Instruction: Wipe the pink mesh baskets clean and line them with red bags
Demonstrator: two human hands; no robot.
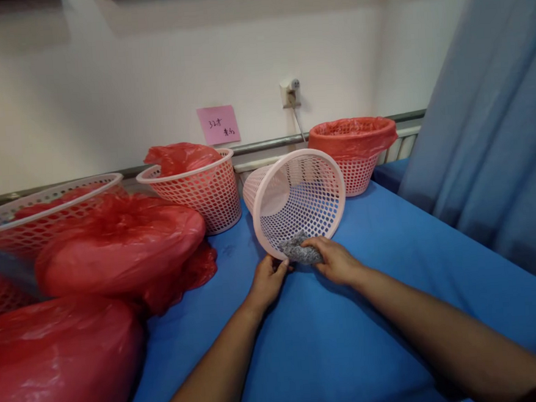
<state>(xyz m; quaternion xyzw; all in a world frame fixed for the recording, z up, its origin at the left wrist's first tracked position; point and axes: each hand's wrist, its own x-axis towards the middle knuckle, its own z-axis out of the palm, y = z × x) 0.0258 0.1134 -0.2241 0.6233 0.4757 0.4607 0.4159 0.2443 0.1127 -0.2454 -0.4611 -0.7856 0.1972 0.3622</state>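
A pale pink plastic basket with perforated sides lies tipped on the blue-covered surface, its mouth facing me. My left hand grips the lower rim, thumb on top and fingers partly hidden beneath. In my right hand is a crumpled grey cloth, pressed against the lower rim just right of my left hand. Part of the cloth reaches inside the basket's mouth. The right fingers are closed on the cloth, some of them hidden behind it.
Red-lined basket stands behind on the right. Another basket with a red bag is behind left, and a wider basket farther left. Full red bags lie at left. A blue curtain hangs right; a wall socket is behind.
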